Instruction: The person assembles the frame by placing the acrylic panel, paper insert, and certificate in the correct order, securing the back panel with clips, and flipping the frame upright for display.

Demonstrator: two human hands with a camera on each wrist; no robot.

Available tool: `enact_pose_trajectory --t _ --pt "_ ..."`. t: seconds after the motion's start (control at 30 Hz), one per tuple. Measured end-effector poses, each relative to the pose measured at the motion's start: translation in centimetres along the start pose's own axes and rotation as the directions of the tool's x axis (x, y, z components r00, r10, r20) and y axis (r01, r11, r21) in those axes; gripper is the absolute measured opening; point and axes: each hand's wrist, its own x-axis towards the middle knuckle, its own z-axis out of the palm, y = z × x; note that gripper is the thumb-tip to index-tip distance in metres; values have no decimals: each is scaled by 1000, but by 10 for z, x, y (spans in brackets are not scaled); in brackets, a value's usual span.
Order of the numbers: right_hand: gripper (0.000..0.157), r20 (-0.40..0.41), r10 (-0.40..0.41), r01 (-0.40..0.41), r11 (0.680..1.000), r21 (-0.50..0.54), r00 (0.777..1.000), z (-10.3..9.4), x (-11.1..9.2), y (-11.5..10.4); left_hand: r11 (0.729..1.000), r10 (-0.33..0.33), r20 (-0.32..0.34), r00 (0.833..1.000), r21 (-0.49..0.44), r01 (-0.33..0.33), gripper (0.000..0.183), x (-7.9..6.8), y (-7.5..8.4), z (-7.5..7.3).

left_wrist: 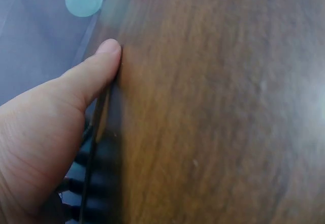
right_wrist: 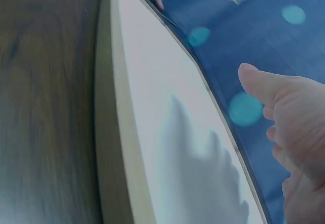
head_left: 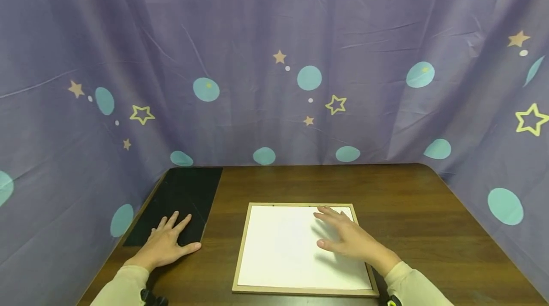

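A white board in a light wooden frame (head_left: 296,249) lies flat on the brown table (head_left: 429,229), near its front. Over the board's right half hovers my right hand (head_left: 347,237), fingers extended and holding nothing; its shadow falls on the white surface. In the right wrist view a gap shows between the hand (right_wrist: 304,132) and the board (right_wrist: 152,71). My left hand (head_left: 165,244) is spread with fingers apart at the near end of a black rectangular panel (head_left: 184,191), on the table's left side. In the left wrist view its thumb (left_wrist: 96,74) points out over the wood.
A purple curtain (head_left: 257,115) with stars and teal dots hangs behind the table and along both sides. The black panel runs from the left hand to the table's back left corner. Bare wood (head_left: 274,182) lies behind the framed board.
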Motion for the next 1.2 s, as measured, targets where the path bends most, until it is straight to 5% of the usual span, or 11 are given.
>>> enact_pose_trajectory --t 0.27,0.67,0.9,1.2 --pt "72 69 -24 25 1000 -13 997 29 27 -33 999 -1 2 1000 47 1 100 -5 18 -3" --pt "78 127 -175 192 972 -138 976 77 71 -78 986 52 -5 999 160 -50 98 -23 50 -4" --pt "82 167 -193 226 952 -208 967 105 97 -102 981 38 63 997 186 -49 95 -35 64 -12" --pt "98 168 -155 205 918 -338 973 139 115 -131 973 122 57 991 191 -131 73 -42 75 -17"
